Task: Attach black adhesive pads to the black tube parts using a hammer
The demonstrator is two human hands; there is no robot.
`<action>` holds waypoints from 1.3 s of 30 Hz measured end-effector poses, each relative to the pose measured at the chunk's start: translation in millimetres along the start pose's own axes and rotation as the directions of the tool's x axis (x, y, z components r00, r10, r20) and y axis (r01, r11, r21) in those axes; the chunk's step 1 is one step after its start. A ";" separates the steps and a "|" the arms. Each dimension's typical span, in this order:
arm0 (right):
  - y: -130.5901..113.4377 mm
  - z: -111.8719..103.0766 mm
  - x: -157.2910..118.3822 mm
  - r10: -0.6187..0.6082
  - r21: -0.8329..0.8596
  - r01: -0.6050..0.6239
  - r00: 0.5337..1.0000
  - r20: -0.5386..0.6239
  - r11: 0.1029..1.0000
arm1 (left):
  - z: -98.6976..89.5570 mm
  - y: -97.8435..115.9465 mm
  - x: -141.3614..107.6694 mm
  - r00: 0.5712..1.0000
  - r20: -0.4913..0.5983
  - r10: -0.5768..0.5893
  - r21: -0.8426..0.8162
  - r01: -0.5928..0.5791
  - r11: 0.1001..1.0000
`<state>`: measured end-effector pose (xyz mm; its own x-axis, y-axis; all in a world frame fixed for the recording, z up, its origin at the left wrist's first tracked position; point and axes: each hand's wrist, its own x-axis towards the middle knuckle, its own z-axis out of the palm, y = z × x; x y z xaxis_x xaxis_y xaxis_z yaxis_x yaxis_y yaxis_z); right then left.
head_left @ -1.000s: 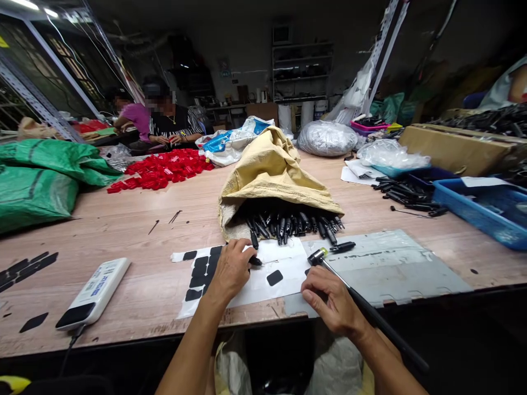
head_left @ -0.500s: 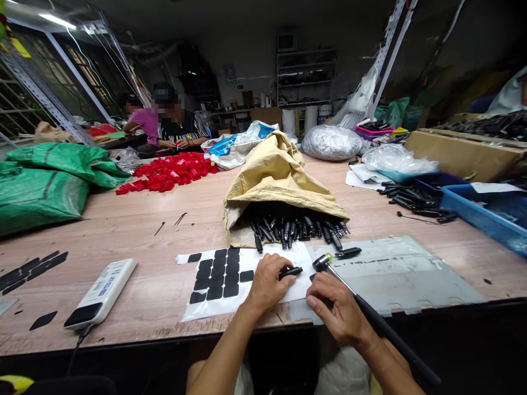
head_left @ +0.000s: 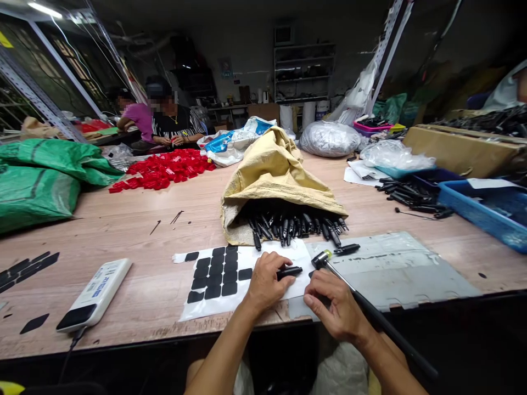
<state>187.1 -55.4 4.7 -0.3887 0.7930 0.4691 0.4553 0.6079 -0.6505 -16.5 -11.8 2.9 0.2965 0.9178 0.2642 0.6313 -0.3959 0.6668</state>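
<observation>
My left hand (head_left: 263, 282) rests on a white backing sheet (head_left: 242, 299), its thumb and fingers closed on a short black tube-shaped part (head_left: 290, 271). To the right, my right hand (head_left: 335, 302) is curled, with a dark shape partly visible inside the fingers; what it is stays hidden. A hammer (head_left: 352, 285) with a metal and yellow-green head lies beside that hand, its black handle running under the right forearm. Black rounded-square pieces (head_left: 216, 280) sit in rows on the sheet. One more black part (head_left: 347, 249) lies just beyond the hammer head.
A yellow woven sack (head_left: 275, 175) spills several black parts (head_left: 288, 227). A grey mat (head_left: 395, 269) lies right, beyond it a blue basket (head_left: 486, 211). A white power bank (head_left: 96, 296), green sacks (head_left: 39, 181) and red pieces (head_left: 164, 170) are left. Two people sit at the back.
The camera view has shifted slightly, so the scene sits a little further left. Both hands keep nearly the same pose and place; the black part remains in my left hand.
</observation>
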 end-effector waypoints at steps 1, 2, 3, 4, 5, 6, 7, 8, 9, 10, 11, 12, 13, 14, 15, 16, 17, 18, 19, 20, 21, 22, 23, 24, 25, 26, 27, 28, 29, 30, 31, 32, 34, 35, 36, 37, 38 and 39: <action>-1.6 -0.4 0.3 0.001 -0.005 -0.002 1.000 -0.012 1.000 | -0.2 -0.2 0.5 1.000 -0.006 -0.006 -0.012 0.006 1.000; -3.0 -1.4 0.6 0.004 -0.015 -0.005 0.999 -0.031 1.000 | -0.5 -0.3 1.0 1.000 -0.012 -0.012 -0.023 0.012 1.000; -3.8 -3.1 0.6 0.010 -0.036 -0.012 0.998 -0.062 0.999 | -0.9 -0.3 1.5 1.000 -0.014 -0.017 -0.032 0.017 0.999; -3.9 -5.7 0.3 0.021 -0.074 -0.029 0.994 -0.112 0.997 | -1.3 -0.3 2.0 1.000 -0.013 -0.020 -0.038 0.020 0.999; -2.9 -9.1 -0.6 0.037 -0.130 -0.060 0.984 -0.175 0.990 | -1.8 -0.1 2.4 1.000 -0.009 -0.023 -0.041 0.022 0.999; -0.7 -13.1 -2.4 0.059 -0.201 -0.110 0.968 -0.246 0.973 | -2.3 0.0 2.8 1.000 -0.003 -0.025 -0.044 0.025 0.999; 2.5 -17.6 -5.1 0.083 -0.278 -0.175 0.946 -0.313 0.945 | -2.6 0.2 3.0 1.000 0.004 -0.027 -0.046 0.027 0.999; 6.6 -22.2 -8.7 0.110 -0.354 -0.247 0.924 -0.365 0.902 | -2.9 0.2 3.2 1.000 0.011 -0.029 -0.047 0.029 0.998; 11.2 -26.5 -13.0 0.146 -0.419 -0.316 0.909 -0.389 0.851 | -3.0 0.2 3.4 0.999 0.018 -0.031 -0.047 0.032 0.998; 15.8 -30.3 -17.7 0.186 -0.468 -0.365 0.904 -0.385 0.805 | -3.1 0.0 3.5 0.999 0.024 -0.033 -0.047 0.034 0.998; 19.8 -33.3 -22.4 0.233 -0.503 -0.410 0.896 -0.377 0.761 | -3.1 -0.4 3.5 0.999 0.029 -0.033 -0.045 0.034 0.998; 22.9 -35.6 -26.7 0.284 -0.526 -0.440 0.892 -0.353 0.728 | -3.1 -0.8 3.6 0.999 0.033 -0.033 -0.044 0.034 0.998; 24.8 -37.0 -30.3 0.330 -0.537 -0.459 0.887 -0.323 0.708 | -3.0 -1.4 3.7 0.999 0.034 -0.033 -0.044 0.035 0.998; 25.2 -37.7 -32.9 0.369 -0.539 -0.478 0.878 -0.304 0.694 | -3.0 -1.9 3.9 0.999 0.034 -0.033 -0.045 0.035 0.998; 24.3 -37.8 -34.5 0.394 -0.534 -0.492 0.871 -0.295 0.688 | -3.0 -2.4 4.1 0.999 0.034 -0.034 -0.048 0.035 0.998; 22.2 -37.5 -35.1 0.405 -0.519 -0.503 0.864 -0.298 0.691 | -3.0 -2.9 4.3 0.999 0.032 -0.035 -0.051 0.037 0.998; 19.2 -36.6 -34.8 0.404 -0.496 -0.510 0.860 -0.313 0.703 | -3.0 -3.1 4.5 0.999 0.032 -0.036 -0.053 0.037 0.998; 15.7 -35.3 -33.9 0.389 -0.462 -0.506 0.861 -0.328 0.728 | -3.1 -3.3 4.6 0.999 0.031 -0.034 -0.056 0.036 0.998; 11.9 -33.5 -32.7 0.365 -0.420 -0.485 0.868 -0.337 0.767 | -3.0 -3.2 4.6 0.999 0.030 -0.032 -0.057 0.034 0.998; 8.2 -31.3 -31.2 0.336 -0.373 -0.453 0.879 -0.339 0.810 | -3.0 -3.0 4.4 0.999 0.029 -0.029 -0.058 0.031 0.998; 4.6 -28.5 -29.8 0.303 -0.325 -0.413 0.891 -0.339 0.851 | -2.8 -2.8 4.1 0.999 0.027 -0.025 -0.057 0.026 0.998; 1.3 -25.4 -28.5 0.272 -0.284 -0.372 0.901 -0.337 0.884 | -2.7 -2.5 3.7 0.999 0.024 -0.021 -0.053 0.023 0.998; -1.8 -22.0 -27.3 0.244 -0.252 -0.336 0.910 -0.335 0.908 | -2.5 -2.4 3.2 1.000 0.021 -0.017 -0.049 0.018 0.999; -4.8 -18.5 -26.3 0.218 -0.232 -0.304 0.917 -0.333 0.924 | -2.3 -2.3 2.6 1.000 0.016 -0.014 -0.044 0.014 0.999; -7.6 -15.0 -25.4 0.199 -0.222 -0.281 0.923 -0.330 0.934 | -2.2 -2.5 2.1 1.000 0.014 -0.009 -0.040 0.010 0.999; -10.4 -11.8 -24.7 0.182 -0.216 -0.262 0.927 -0.328 0.941 | -2.1 -2.9 1.6 1.000 0.013 -0.006 -0.039 0.006 0.999; -13.1 -9.0 -24.1 0.167 -0.214 -0.246 0.929 -0.329 0.945 | -2.0 -3.5 1.3 1.000 0.015 -0.003 -0.041 0.004 0.999; -15.7 -6.4 -23.5 0.153 -0.211 -0.232 0.931 -0.332 0.950 | -2.0 -4.2 1.1 1.000 0.018 -0.003 -0.045 0.004 0.999; -18.2 -4.2 -23.0 0.139 -0.208 -0.217 0.932 -0.334 0.954 | -2.1 -4.9 1.1 1.000 0.024 -0.005 -0.052 0.006 0.999; -20.3 -2.0 -22.5 0.127 -0.202 -0.202 0.934 -0.333 0.958 | -2.2 -5.5 1.2 1.000 0.029 -0.008 -0.059 0.010 0.998; -21.8 0.1 -22.2 0.113 -0.196 -0.185 0.937 -0.330 0.963 | -2.4 -6.0 1.5 0.999 0.033 -0.011 -0.065 0.014 0.998; -22.8 2.3 -22.0 0.099 -0.192 -0.168 0.940 -0.326 0.967 | -2.5 -6.4 1.8 0.999 0.037 -0.013 -0.070 0.016 0.997; -22.6 7.0 -22.0 0.077 -0.202 -0.143 0.949 -0.305 0.969 | -2.8 -6.4 2.7 0.999 0.048 -0.016 -0.071 0.020 0.997; -21.8 9.1 -22.2 0.074 -0.217 -0.140 0.955 -0.287 0.966 | -2.8 -6.3 3.1 0.998 0.056 -0.017 -0.068 0.021 0.997; -20.7 10.9 -22.4 0.078 -0.235 -0.143 0.960 -0.267 0.961 | -2.8 -6.1 3.5 0.998 0.062 -0.020 -0.062 0.023 0.998; -19.7 12.0 -22.5 0.085 -0.251 -0.149 0.965 -0.249 0.957 | -2.8 -6.0 3.7 0.998 0.067 -0.022 -0.057 0.026 0.998; -19.0 12.2 -22.5 0.091 -0.261 -0.155 0.967 -0.240 0.953 | -2.7 -5.9 3.9 0.997 0.069 -0.025 -0.053 0.028 0.998; -18.8 11.6 -22.3 0.096 -0.265 -0.162 0.965 -0.243 0.951 | -2.5 -6.0 4.0 0.997 0.067 -0.026 -0.052 0.029 0.998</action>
<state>177.9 -84.9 -0.5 -0.1366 0.8335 0.5354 0.7079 0.4602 -0.5358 -20.9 -5.7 1.7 0.3274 0.9236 0.1996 0.6019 -0.3667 0.7094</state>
